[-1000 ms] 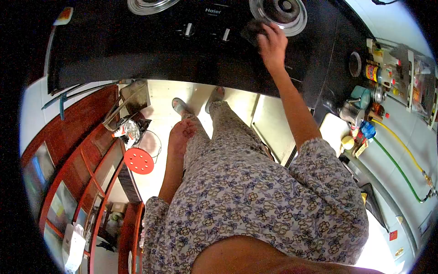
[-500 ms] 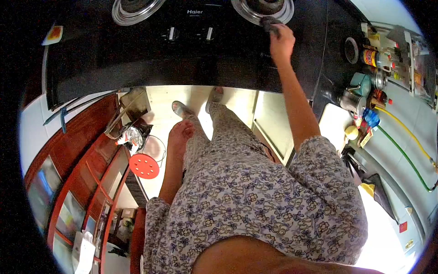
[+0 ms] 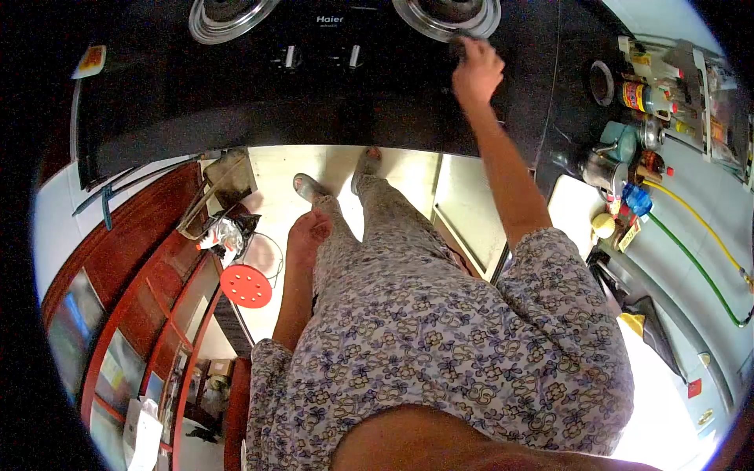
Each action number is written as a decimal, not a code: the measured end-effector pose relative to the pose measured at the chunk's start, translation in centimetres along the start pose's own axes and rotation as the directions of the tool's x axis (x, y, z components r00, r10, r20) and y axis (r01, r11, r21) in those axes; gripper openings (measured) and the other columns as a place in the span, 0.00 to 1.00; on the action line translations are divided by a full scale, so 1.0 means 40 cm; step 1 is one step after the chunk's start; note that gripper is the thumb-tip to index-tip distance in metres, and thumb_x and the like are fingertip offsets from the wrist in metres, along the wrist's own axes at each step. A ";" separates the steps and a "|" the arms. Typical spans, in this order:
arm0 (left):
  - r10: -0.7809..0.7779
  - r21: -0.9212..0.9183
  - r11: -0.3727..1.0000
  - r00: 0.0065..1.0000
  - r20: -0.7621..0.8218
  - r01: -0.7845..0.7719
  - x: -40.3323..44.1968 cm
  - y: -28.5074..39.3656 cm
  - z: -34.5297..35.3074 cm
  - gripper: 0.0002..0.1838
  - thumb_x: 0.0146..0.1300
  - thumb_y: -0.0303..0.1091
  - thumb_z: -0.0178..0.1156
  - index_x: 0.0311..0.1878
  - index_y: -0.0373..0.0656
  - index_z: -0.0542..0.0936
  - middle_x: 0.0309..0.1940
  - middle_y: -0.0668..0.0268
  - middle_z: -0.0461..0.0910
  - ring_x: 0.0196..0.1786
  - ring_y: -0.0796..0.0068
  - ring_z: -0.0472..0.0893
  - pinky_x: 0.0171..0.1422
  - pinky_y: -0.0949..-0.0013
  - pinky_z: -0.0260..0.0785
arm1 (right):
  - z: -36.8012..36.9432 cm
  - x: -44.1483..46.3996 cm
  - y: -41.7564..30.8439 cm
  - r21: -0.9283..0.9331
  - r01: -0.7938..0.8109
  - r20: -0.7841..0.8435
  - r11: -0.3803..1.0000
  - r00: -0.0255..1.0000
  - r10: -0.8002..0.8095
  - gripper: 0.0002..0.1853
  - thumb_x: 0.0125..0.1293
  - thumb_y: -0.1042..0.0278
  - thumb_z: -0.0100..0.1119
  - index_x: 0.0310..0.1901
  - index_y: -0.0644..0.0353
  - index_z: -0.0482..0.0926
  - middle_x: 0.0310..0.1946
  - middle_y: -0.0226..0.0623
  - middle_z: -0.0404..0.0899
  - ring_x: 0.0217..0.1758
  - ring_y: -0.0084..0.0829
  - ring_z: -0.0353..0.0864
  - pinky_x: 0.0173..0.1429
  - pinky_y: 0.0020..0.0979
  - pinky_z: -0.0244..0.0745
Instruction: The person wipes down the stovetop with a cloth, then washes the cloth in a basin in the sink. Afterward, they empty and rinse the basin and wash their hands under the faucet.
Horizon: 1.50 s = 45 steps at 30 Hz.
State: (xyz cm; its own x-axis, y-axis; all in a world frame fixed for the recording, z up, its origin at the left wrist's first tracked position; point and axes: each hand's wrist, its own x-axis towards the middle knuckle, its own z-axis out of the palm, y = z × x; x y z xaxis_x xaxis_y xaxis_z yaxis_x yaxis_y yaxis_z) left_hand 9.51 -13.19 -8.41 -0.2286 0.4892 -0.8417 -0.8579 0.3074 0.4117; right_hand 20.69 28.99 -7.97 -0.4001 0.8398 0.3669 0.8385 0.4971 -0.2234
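My right hand (image 3: 479, 74) is closed on a dark cloth (image 3: 460, 47), pressed to the black glass top of the gas stove (image 3: 236, 102). The cloth is mostly hidden by the fingers and blends into the dark surface. Just beyond it is the right burner's shiny metal ring (image 3: 424, 30). Two silver control knobs, a left one (image 3: 290, 56) and a right one (image 3: 355, 56), stand upright on the stove. My left hand (image 3: 309, 228) hangs beside my leg, fingers loosely bent, with nothing seen in it.
Along the right wall stand a steel pot (image 3: 605, 169), a teal container (image 3: 619, 141) and a labelled bottle (image 3: 638, 97). A white cutting board (image 3: 569, 208) lies nearby. Below left are a red perforated disc (image 3: 247, 286), a plastic bag (image 3: 224, 239) and a red-framed cabinet (image 3: 149, 275).
My right hand has slid slightly left and toward me with the cloth, away from the burner ring. The view has shifted a little; my left hand stays hanging.
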 end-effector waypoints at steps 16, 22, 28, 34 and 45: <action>0.087 0.250 0.965 0.996 -0.026 -0.078 -0.007 0.007 0.027 0.14 0.62 0.36 0.50 0.44 0.36 0.72 0.34 0.64 0.75 0.33 0.74 0.75 0.38 0.73 0.67 | 0.074 0.058 -0.158 0.058 0.365 0.155 0.929 0.916 -0.370 0.17 0.55 0.67 0.54 0.48 0.46 0.72 0.43 0.34 0.67 0.46 0.41 0.68 0.37 0.38 0.76; 0.123 0.118 0.986 0.992 -0.020 -0.120 -0.007 0.042 0.053 0.13 0.62 0.36 0.50 0.44 0.36 0.72 0.34 0.64 0.76 0.33 0.75 0.76 0.37 0.73 0.68 | -0.050 -0.017 0.035 0.038 0.030 0.299 0.999 0.953 -0.041 0.14 0.57 0.66 0.52 0.46 0.48 0.75 0.41 0.37 0.69 0.46 0.41 0.70 0.46 0.39 0.71; 0.083 0.170 0.983 0.991 -0.108 -0.064 -0.021 0.038 0.028 0.11 0.62 0.34 0.49 0.43 0.36 0.72 0.34 0.63 0.76 0.33 0.74 0.76 0.37 0.73 0.68 | -0.092 0.150 0.221 0.459 -0.461 0.424 0.759 0.865 0.269 0.19 0.62 0.61 0.50 0.53 0.60 0.71 0.52 0.41 0.72 0.54 0.35 0.70 0.54 0.31 0.64; 0.134 0.198 0.974 0.984 -0.117 -0.109 -0.015 0.004 0.016 0.15 0.61 0.40 0.48 0.40 0.35 0.73 0.31 0.65 0.75 0.30 0.75 0.74 0.36 0.73 0.66 | 0.043 0.210 0.149 -0.007 -0.526 0.260 0.851 0.820 0.509 0.17 0.57 0.62 0.48 0.48 0.56 0.69 0.45 0.47 0.67 0.44 0.48 0.73 0.45 0.42 0.74; 0.114 0.229 0.968 0.993 -0.025 -0.105 0.035 0.057 0.102 0.14 0.63 0.39 0.49 0.41 0.36 0.73 0.30 0.66 0.75 0.29 0.77 0.73 0.34 0.76 0.66 | -0.058 0.110 0.128 0.325 0.112 0.026 0.939 0.992 -0.127 0.15 0.50 0.77 0.53 0.43 0.58 0.76 0.38 0.40 0.70 0.43 0.40 0.71 0.48 0.33 0.69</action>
State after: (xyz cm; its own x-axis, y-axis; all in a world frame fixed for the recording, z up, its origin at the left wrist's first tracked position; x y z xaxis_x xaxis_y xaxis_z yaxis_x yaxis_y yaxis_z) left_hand 9.11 -8.49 -7.22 -0.3360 0.5004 -0.7979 -0.7011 0.4328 0.5667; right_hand 24.08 34.74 -5.43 -0.5126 0.7753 0.3689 0.6222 0.6315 -0.4627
